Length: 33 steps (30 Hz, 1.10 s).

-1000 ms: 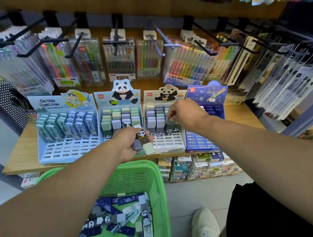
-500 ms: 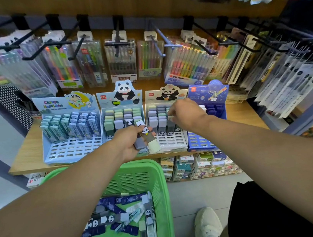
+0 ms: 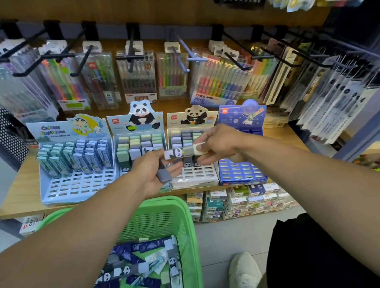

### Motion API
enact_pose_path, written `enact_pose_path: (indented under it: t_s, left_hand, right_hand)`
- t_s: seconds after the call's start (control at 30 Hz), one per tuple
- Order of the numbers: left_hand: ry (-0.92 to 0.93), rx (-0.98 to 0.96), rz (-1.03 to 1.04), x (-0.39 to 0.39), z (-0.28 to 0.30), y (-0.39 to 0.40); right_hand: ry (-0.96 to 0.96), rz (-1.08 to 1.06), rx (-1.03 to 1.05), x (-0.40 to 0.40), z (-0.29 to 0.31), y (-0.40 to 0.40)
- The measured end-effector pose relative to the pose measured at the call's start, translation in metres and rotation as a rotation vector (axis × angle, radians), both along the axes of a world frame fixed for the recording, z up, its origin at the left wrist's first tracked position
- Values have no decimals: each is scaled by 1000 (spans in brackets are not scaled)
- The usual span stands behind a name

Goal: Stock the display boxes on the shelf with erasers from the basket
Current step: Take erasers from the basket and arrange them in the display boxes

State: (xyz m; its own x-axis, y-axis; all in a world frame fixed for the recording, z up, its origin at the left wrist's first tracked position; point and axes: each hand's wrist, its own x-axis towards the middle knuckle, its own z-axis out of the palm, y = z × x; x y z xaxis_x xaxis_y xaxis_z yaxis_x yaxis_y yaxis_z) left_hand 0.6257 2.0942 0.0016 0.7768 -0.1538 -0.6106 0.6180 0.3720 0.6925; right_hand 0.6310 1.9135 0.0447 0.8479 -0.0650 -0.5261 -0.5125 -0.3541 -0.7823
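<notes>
A panda-print eraser [image 3: 183,151] lies level between my hands, above the third display box [image 3: 194,176]. My right hand [image 3: 220,144] pinches its pale right end. My left hand [image 3: 153,171] holds its left end and also keeps a grey eraser [image 3: 164,174] against the palm. Four display boxes stand on the wooden shelf [image 3: 20,192]: a light blue cartoon box [image 3: 75,186], a panda box [image 3: 138,136], the third panda box, and a dark blue space box [image 3: 242,173]. Below my arms, the green basket [image 3: 182,218] holds several loose erasers [image 3: 138,268].
Packs of pens hang on black hooks [image 3: 135,78] behind and above the boxes. More stock boxes [image 3: 241,201] sit under the shelf. My shoe [image 3: 244,277] stands on the grey floor right of the basket.
My right hand left the third box's slots and came left to pinch the panda eraser. My left hand raised that eraser and turned it level.
</notes>
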Motion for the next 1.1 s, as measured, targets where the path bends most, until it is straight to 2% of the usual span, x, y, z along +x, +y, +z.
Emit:
enact_pose_path:
  t_s: [0.13, 0.3, 0.37, 0.73, 1.1]
  left_hand:
    - [25, 72, -44, 1, -7, 6]
    - [26, 121, -116, -1, -7, 6]
    - [17, 128, -152, -3, -7, 4]
    - [26, 112, -191, 0, -9, 4]
    - [31, 136, -168, 1, -11, 2]
  right_hand:
    - [-92, 28, -119, -1, 2, -28]
    - [-245, 68, -504, -4, -2, -46]
    - [-296, 98, -597, -1, -7, -47]
    - [-344, 318, -762, 9, -19, -38]
    - [-348, 292, -888, 25, -32, -28]
